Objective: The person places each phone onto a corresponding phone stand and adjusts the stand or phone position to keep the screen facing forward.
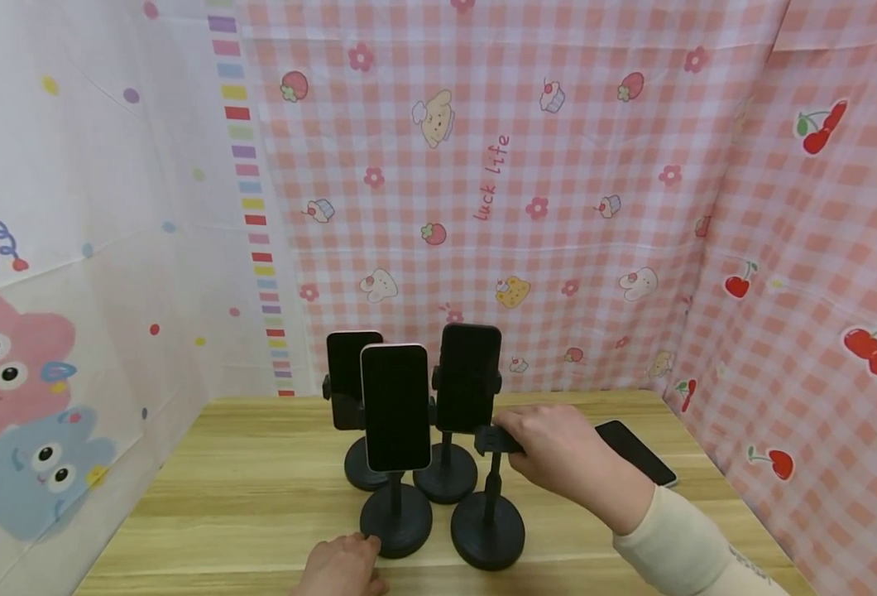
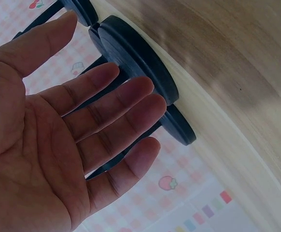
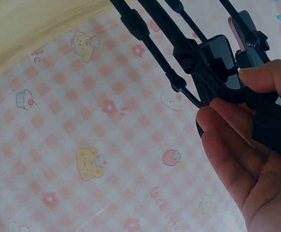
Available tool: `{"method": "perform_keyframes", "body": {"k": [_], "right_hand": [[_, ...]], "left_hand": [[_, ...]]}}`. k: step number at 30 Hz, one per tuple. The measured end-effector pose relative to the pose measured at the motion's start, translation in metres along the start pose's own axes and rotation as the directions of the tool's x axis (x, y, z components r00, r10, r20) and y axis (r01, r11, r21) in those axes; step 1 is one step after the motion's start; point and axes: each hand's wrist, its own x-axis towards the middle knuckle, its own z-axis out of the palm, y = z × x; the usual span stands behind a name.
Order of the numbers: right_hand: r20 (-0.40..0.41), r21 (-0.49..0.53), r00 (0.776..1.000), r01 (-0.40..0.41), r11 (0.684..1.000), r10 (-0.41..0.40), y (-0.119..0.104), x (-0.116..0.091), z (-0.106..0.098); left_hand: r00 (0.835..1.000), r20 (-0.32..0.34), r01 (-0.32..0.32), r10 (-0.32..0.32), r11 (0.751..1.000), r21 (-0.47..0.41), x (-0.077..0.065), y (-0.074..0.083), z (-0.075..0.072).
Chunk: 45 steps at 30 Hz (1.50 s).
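My right hand [image 1: 558, 451] grips the clamp of an empty black phone stand [image 1: 489, 534] at the front right. In the right wrist view the thumb and fingers lie around that clamp [image 3: 273, 126]. Left of it stands another black phone stand [image 1: 397, 521], its clamp holding a pink-edged phone [image 1: 397, 406] upright with a dark screen. My left hand [image 1: 343, 564] is low beside this stand, fingertips right at its round base. The left wrist view shows that palm [image 2: 58, 125] with the fingers loosely extended and nothing held.
Behind, two more stands hold a dark phone [image 1: 470, 377] and a light-edged phone [image 1: 345, 381]. One loose phone [image 1: 635, 451] lies flat on the wooden table [image 1: 260, 480], right of my right hand. Patterned cloth [image 1: 558, 165] hangs at the back and both sides.
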Motion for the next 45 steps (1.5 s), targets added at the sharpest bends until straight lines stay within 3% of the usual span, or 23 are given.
{"method": "perform_keyframes", "body": {"k": [16,24,29,35,45], "right_hand": [[-0.004,0.055,1.000,-0.012,0.998,0.013,0.002,-0.007,-0.003],[0.059,0.057,0.994,-0.097,0.994,0.094,0.012,-0.018,-0.006],[0.077,0.055,0.986,-0.150,0.987,0.146,0.021,-0.025,-0.004],[0.067,0.068,0.984,-0.167,0.984,0.162,0.028,-0.030,-0.001],[0.116,0.098,0.973,-0.211,0.973,0.199,0.045,-0.038,0.009]], "left_hand": [[0.999,-0.021,-0.030,0.029,1.000,-0.010,-0.001,-0.002,0.002],[1.000,0.019,-0.004,0.005,1.000,-0.026,0.001,-0.001,0.001],[1.000,0.001,-0.023,0.023,0.999,-0.023,0.000,-0.002,0.002],[0.999,0.006,-0.032,0.033,0.999,-0.022,0.000,-0.002,0.001],[1.000,-0.007,-0.023,0.023,0.999,-0.023,-0.002,-0.002,0.001]]}}
